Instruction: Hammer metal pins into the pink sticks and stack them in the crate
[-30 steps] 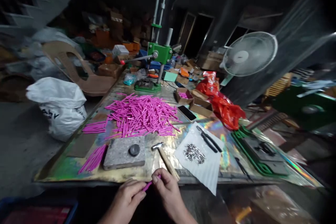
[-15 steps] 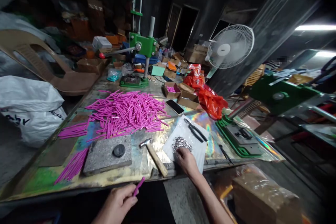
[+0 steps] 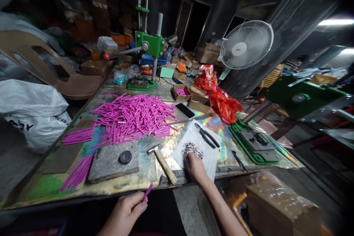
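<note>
My left hand (image 3: 129,208) is closed in front of the table edge, pinching a short, slightly bent pink cord-like piece (image 3: 148,192) that sticks up past the thumb. At the near side of a heap of small shiny metal pins (image 3: 192,149), my right hand (image 3: 195,166) has its fingers curled down and together. Its fingertips are hidden, so what they hold does not show. The pins lie on a white sheet (image 3: 181,151) along with black-handled pliers (image 3: 207,135). A hammer (image 3: 165,165) with a wooden handle rests left of the sheet.
A large heap of pink pieces (image 3: 135,118) covers the table's left middle. Nearer stands a stone block (image 3: 107,164) bearing a black disc (image 3: 125,157). Green presses (image 3: 149,44) stand at the back and right. A phone (image 3: 185,111), small cardboard boxes (image 3: 199,103) and red bags (image 3: 225,107) lie beyond.
The view has shifted slightly. My right hand stays at the metal pins, its fingers a little more curled under. My left hand still holds the pink piece, almost unmoved.
</note>
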`<state>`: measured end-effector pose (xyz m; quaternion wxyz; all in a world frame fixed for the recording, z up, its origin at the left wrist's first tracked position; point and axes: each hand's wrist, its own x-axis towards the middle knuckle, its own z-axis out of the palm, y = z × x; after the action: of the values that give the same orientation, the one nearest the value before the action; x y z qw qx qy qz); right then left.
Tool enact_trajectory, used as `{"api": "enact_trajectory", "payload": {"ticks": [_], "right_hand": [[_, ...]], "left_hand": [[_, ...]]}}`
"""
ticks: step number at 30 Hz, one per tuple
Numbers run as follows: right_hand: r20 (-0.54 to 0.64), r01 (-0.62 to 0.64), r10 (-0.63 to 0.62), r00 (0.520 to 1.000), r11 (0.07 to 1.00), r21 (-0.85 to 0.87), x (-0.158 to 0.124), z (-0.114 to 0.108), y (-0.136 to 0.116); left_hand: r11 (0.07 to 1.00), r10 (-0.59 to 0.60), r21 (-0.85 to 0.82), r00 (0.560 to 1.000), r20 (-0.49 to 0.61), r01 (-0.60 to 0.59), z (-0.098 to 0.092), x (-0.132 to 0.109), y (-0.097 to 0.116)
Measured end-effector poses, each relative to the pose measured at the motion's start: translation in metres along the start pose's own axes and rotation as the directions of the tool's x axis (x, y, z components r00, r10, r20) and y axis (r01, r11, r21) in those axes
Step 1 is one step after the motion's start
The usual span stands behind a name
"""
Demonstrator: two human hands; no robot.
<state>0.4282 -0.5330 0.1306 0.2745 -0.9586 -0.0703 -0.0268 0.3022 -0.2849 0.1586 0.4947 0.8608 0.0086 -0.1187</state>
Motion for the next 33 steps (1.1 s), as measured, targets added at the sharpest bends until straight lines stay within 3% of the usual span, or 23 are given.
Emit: {"api": "enact_trajectory", "payload": {"ticks": [7,12,17,19,27,33], "right_hand": [[-0.023,0.000,0.009,1.000,0.931,0.366,-0.019,-0.013,-0.030],[0.047,0.009,-0.045,0.998,0.812,0.584,-0.036,-0.011,-0.067],[0.188,-0.101,-0.116,0.975,0.523,0.847,-0.054,-0.001,-0.098],[0.219,-0.135,-0.145,0.965,0.442,0.887,-0.059,0.003,-0.108],[0.310,-0.226,-0.206,0.928,0.349,0.909,-0.071,0.008,-0.130],[0.323,-0.244,-0.219,0.921,0.322,0.915,-0.071,0.008,-0.139]], "left_hand": [[0.994,0.027,-0.101,0.999,-0.028,-0.030,-0.006,0.005,0.008],[0.924,-0.058,-0.382,0.997,-0.054,0.033,-0.003,0.015,0.010],[0.771,-0.071,-0.637,0.992,-0.100,-0.009,-0.007,0.017,0.024],[0.704,-0.072,-0.709,0.989,-0.127,-0.040,-0.010,0.015,0.030],[0.382,-0.177,-0.922,0.973,-0.145,-0.068,-0.014,0.009,0.037],[0.310,-0.189,-0.948,0.973,-0.133,-0.070,-0.013,0.007,0.037]]}}
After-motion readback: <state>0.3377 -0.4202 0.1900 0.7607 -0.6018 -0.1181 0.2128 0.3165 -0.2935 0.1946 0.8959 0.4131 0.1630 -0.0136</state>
